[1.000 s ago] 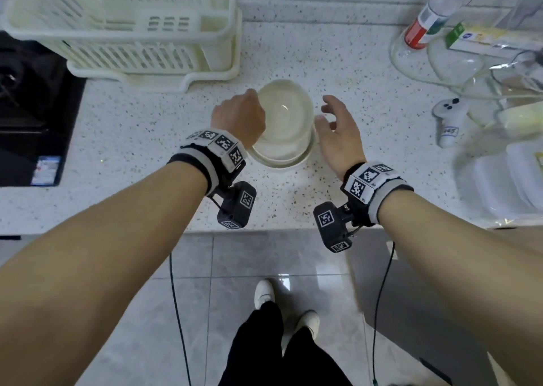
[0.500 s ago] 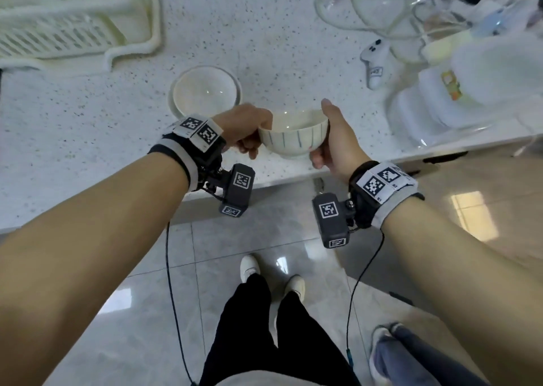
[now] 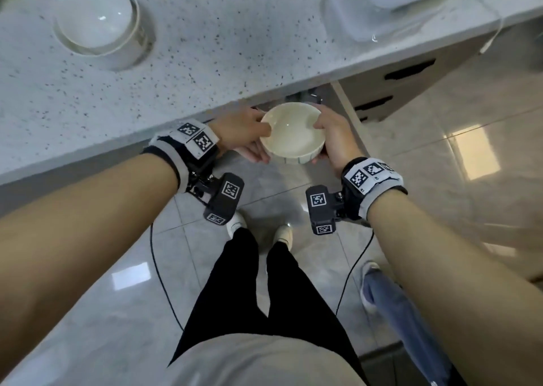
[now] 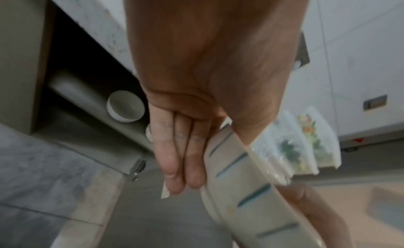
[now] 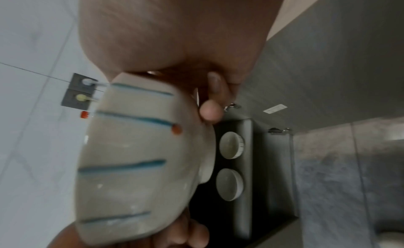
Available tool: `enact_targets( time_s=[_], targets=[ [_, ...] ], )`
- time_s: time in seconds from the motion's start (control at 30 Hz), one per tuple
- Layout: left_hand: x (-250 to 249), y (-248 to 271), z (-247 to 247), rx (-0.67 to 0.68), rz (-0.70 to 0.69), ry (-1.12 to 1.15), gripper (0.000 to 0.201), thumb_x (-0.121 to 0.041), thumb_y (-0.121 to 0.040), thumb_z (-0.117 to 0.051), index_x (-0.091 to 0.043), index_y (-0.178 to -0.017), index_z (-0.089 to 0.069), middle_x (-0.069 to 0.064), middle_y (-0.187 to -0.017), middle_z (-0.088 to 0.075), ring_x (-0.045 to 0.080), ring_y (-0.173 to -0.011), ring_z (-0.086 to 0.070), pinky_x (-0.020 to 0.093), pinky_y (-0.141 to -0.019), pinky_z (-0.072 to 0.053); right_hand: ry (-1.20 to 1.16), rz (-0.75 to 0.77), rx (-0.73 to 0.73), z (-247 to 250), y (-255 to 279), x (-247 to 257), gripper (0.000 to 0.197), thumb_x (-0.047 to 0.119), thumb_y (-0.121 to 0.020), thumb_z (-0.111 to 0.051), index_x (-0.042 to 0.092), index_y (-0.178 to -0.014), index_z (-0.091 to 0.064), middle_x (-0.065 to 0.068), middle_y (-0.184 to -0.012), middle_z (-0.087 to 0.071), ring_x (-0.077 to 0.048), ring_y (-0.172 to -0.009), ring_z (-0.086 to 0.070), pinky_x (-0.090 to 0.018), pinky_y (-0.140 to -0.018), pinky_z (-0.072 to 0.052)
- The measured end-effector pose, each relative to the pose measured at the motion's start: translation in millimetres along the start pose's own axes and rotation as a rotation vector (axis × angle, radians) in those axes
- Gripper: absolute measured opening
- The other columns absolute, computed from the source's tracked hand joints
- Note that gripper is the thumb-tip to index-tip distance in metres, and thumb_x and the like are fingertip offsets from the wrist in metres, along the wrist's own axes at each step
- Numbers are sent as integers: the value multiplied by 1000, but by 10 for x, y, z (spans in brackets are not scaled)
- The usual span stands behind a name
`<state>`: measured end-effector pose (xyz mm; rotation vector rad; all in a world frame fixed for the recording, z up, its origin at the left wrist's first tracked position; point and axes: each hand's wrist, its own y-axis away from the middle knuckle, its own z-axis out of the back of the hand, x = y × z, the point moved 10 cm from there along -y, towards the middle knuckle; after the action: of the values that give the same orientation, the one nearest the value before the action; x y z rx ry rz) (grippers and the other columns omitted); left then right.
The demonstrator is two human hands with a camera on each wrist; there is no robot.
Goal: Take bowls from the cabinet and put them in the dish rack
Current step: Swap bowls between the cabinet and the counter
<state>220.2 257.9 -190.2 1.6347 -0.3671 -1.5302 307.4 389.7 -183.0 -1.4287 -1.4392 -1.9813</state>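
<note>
**Striped bowl held in 2 hands below the worktop edge**

A speckled grey worktop (image 3: 182,62) runs above and ahead of both hands, over a glossy tiled floor (image 3: 123,282). The cabinet (image 5: 244,165) beneath it stands open and dark, just ahead of the hands.

The left hand (image 3: 241,134) and the right hand (image 3: 336,138) hold 1 bowl (image 3: 289,134) between them, just below the worktop's front edge and in front of the cabinet opening. The bowl is cream inside, upright, with blue stripes down its outer wall (image 5: 135,165). The left thumb lies over the near rim and the left fingers (image 4: 174,156) reach under the base; the right thumb hooks over the opposite rim and the right fingers curl under the foot. Both hands grip it.

Past the right hand, 2 more bowls (image 5: 230,165) sit inside the cabinet, one beside the other, well clear of the held bowl. On the worktop, up and to the left of the left hand, stands a white bowl (image 3: 97,18), well apart from both hands. Clear plastic packs (image 3: 396,6) lie on the worktop beyond the right hand.
</note>
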Motion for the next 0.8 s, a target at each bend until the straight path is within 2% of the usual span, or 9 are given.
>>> enact_targets(
  time_s=[0.1,0.17,0.27,0.37,0.47,0.53,0.6,0.73,0.8],
  targets=[
    [320,-238,-235,-45,36,9,30,-5,-93,-37,3,-114,-56,16,-67,-71,25,-64,-71,33,-64,-61,46,-29,-71,131,-69,-353,38,24,-84,-46,17,-117,-64,-7,-103,-62,-19,-77,-58,-17,-38,-38],
    [614,-449,-293,-119,71,79,31,-4,-91,-36,9,-112,-55,16,-63,-67,24,-57,-68,32,-57,-60,81,-42,-94,165,-199,-617,29,18,-93,-48,16,-120,-58,-7,-110,-60,-17,-78,-55,-15,-38,-39],
    [1049,-816,-244,-240,114,185,31,-3,-91,-36,13,-111,-54,15,-56,-65,27,-52,-66,28,-48,-54,105,-71,-41,95,-495,-1041,42,16,-93,-50,19,-135,-47,-7,-122,-59,-17,-62,-58,-20,-40,-40],
    [1348,-1169,-172,-277,148,166,31,-4,-91,-37,13,-109,-55,13,-53,-66,28,-53,-65,29,-50,-53,147,-120,80,-78,-785,-1407,50,14,-91,-50,31,-137,-41,-7,-127,-58,-22,-56,-64,-29,-49,-47],
    [1525,-1549,-45,-304,145,170,29,-7,-93,-38,8,-113,-54,13,-58,-68,30,-59,-67,30,-53,-53,103,-136,74,-119,-1142,-1624,49,7,-91,-48,37,-129,-43,-13,-127,-56,-24,-53,-64,-31,-50,-51],
    [1556,-1817,64,-337,97,176,28,-12,-96,-39,1,-116,-53,15,-67,-69,28,-63,-69,30,-55,-54,91,-98,28,-94,-1430,-1662,50,4,-91,-46,33,-132,-47,-11,-122,-58,-25,-51,-63,-31,-48,-52],
    [1530,-2070,184,-389,17,166,28,-18,-99,-40,-4,-121,-50,15,-74,-70,27,-67,-70,32,-57,-54,110,-34,-1,-86,-1719,-1646,56,1,-89,-43,30,-137,-46,-4,-117,-57,-27,-56,-64,-33,-47,-54],
    [1411,-2498,458,-510,-156,148,30,-24,-102,-39,-10,-129,-38,8,-75,-66,20,-57,-64,27,-47,-48,188,51,-27,-121,-2327,-1564,61,0,-93,-45,29,-146,-37,-2,-133,-46,-30,-79,-67,-25,-47,-56],
    [1347,-2649,585,-560,-214,150,28,-25,-103,-39,-8,-125,-39,6,-76,-64,16,-54,-59,27,-46,-45,205,97,-46,-146,-2584,-1497,60,-1,-94,-44,26,-147,-37,-1,-129,-52,-30,-84,-68,-28,-50,-59]
  ],
)
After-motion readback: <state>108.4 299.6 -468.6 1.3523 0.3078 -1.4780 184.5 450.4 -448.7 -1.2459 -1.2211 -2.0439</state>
